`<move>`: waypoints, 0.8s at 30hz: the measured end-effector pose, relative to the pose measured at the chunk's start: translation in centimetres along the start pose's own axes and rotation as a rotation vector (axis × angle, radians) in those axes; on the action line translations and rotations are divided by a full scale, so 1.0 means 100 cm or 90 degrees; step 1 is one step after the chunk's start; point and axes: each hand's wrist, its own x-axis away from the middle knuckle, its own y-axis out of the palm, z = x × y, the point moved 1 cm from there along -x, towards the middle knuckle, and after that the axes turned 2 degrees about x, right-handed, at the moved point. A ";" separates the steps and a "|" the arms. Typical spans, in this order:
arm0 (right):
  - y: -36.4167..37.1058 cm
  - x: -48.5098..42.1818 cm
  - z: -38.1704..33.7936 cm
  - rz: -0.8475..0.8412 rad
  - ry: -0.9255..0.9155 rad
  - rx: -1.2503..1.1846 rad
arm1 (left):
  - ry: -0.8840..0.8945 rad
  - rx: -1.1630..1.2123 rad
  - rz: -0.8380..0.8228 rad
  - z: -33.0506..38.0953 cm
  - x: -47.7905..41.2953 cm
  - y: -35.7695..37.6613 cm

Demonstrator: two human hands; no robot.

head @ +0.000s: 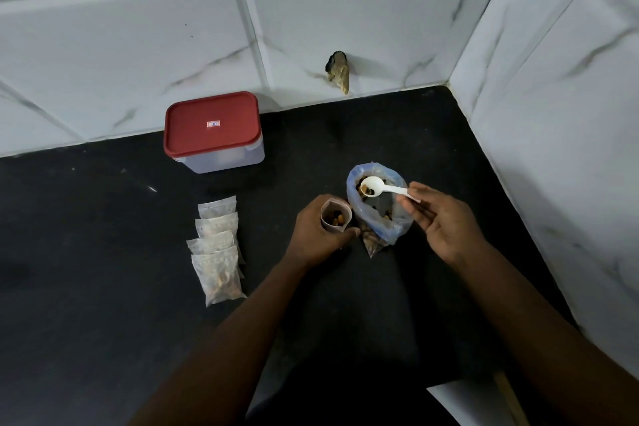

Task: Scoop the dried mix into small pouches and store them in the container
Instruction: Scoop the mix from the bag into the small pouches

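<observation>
Pouch: small pouch (335, 218) stands upright on the black counter (103, 252), mouth open, brown and yellow mix inside.
Left hand: the left hand (318, 235) is wrapped round the pouch.
Spoon: white spoon (375, 187) sits over the bag's mouth, with a few dark bits in its bowl.
Right hand: the right hand (442, 221) pinches the spoon's handle.
Big bag: bluish plastic bag (378, 214), open, dried mix inside, just right of the pouch.
Filled pouches: overlapping row of filled pouches (218, 245) to the left.
Container: clear container (224, 159) by the wall, red lid (211, 123) on, contents unclear.
</observation>
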 end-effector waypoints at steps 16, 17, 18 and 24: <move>0.010 0.061 0.014 -0.204 -0.427 0.519 | 0.036 0.040 -0.008 0.013 0.013 0.004; 0.009 0.062 0.016 -0.215 -0.477 0.575 | 0.038 0.044 -0.005 0.012 0.014 0.004; 0.008 0.065 0.018 -0.231 -0.521 0.618 | 0.038 0.050 -0.003 0.012 0.015 0.004; 0.000 0.069 0.028 -0.303 -0.747 0.733 | 0.054 0.039 0.015 0.010 0.019 0.007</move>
